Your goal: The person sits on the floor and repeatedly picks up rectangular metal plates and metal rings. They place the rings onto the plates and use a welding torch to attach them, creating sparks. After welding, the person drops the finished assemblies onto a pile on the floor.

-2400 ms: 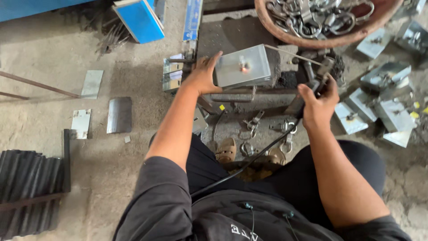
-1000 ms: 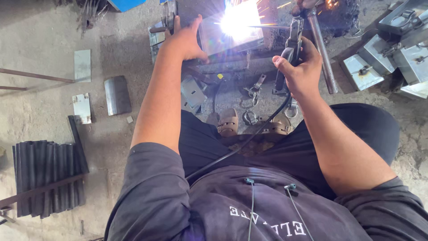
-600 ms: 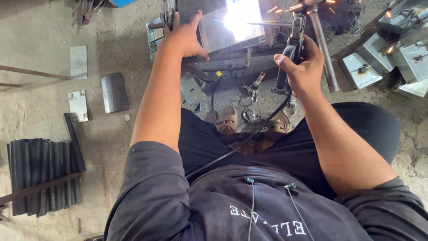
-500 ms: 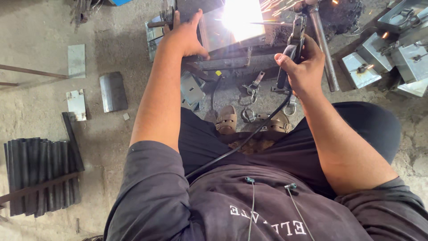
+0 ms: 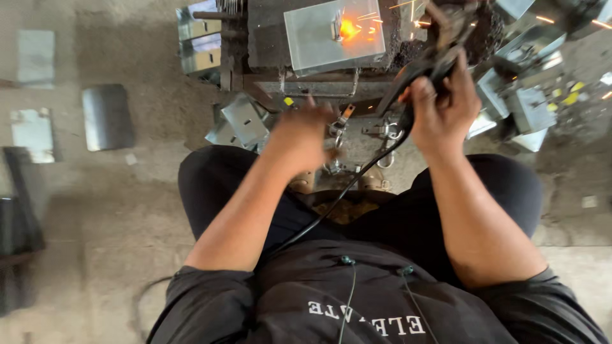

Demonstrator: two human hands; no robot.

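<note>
On the far left of the grey concrete floor (image 5: 76, 210) lie two small pale flat metal plates (image 5: 33, 56), and just beside them, to the right, a dark grey curved steel sheet (image 5: 107, 116) rests flat. Further right, near the top, shiny folded metal brackets (image 5: 203, 39) stand against the dark, rusty iron work block (image 5: 268, 38), and one more bent bracket (image 5: 244, 120) lies under the block's lower edge. Near the middle, the left hand (image 5: 301, 137) is blurred and floats above small silver latches (image 5: 336, 130) on the floor; it holds nothing I can see, the fingers look loosely spread, but how far open it is I cannot tell exactly. Above it, on the block, lies the grey rectangular sheet-metal box (image 5: 335, 28), with an orange glowing spot beside the small fitting on its top face. To the right of the box, the right hand (image 5: 440, 108) is closed tightly around the black welding electrode holder (image 5: 417, 70), which is tilted up toward the box but apart from it, while a black cable (image 5: 331, 207) runs from it down across the lap. At the far right, a pile of similar grey metal boxes (image 5: 523, 95) lies on the floor, with some sparks over it.
</note>
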